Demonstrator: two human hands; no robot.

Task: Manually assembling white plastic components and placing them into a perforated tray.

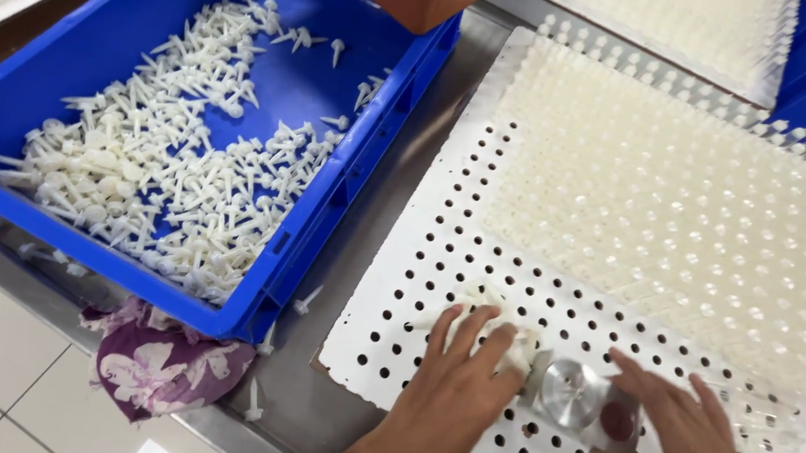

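Step in hand: seating small white plastic pins [479, 308] into the holes of the white perforated board [395, 305], near its front-left corner.
Doing it well: judged from the layout, the pins should go in stem down and upright, one per hole, filling the open rows next to the already filled part [681, 204]; the loose bunch is best kept low over the board so none roll off its edge.
Left hand [452, 384]: palm down on the board, fingers spread and curled over a small bunch of pins, so it is holding them loosely against the surface; wrist comes in from the front edge of the worktop [306, 414].
Right hand [688, 441]: palm down, fingers half open, resting just beside and partly on a small metal tool [576, 396] with a round silver top; whether it grips the tool firmly I cannot tell.
Tool: lies on the board between the two hands, touching both.
Pin supply: a blue crate [348, 182] on the left of the worktop, with a heap of loose pins [161, 184] in it, just beside the board's left edge.
Stray bits: a few pins on the bare worktop between crate and board; a purple patterned cloth [153, 365] hangs under the crate's front corner.
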